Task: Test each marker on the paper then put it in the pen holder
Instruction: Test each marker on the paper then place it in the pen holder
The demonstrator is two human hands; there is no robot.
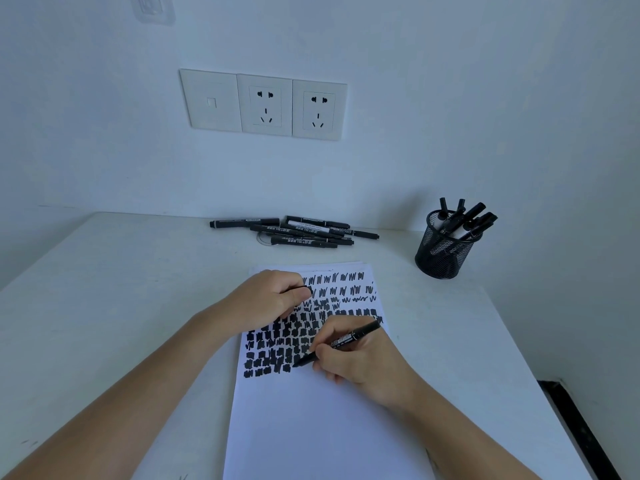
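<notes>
Right hand point(360, 362) grips slim black marker point(346, 339) on paper point(311, 427); left hand point(266, 296) pinches cap point(302, 290).

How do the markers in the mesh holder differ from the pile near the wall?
The holder markers stand leaning, ends up, inside the black mesh pen holder at right; the pile markers lie flat and overlapping on the table, below the sockets. Both sets are mostly black.

Study desk point(138, 306) w/ wall sockets point(265, 105)
</notes>
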